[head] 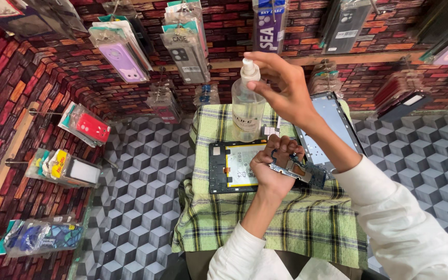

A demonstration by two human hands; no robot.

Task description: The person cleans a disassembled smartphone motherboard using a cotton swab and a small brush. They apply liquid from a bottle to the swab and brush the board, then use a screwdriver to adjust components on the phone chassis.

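Centre frame, over a small table draped in green plaid cloth [307, 223]: left hand [273, 168] closed around a blue circuit board [297, 170], right hand [281, 85] half open, fingers pressing the pump of a clear spray bottle [247, 106]. Beside them on the cloth, an opened tablet body [232, 167] and a detached screen [330, 129]. Behind, brick-pattern walls hung with packaged phone cases [185, 49]; below, cube-pattern floor [136, 207]

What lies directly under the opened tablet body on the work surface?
The opened tablet body rests flat on a green checked cloth, near a clear spray bottle. The left hand, holding a circuit board, covers its right edge, so that part is hidden.
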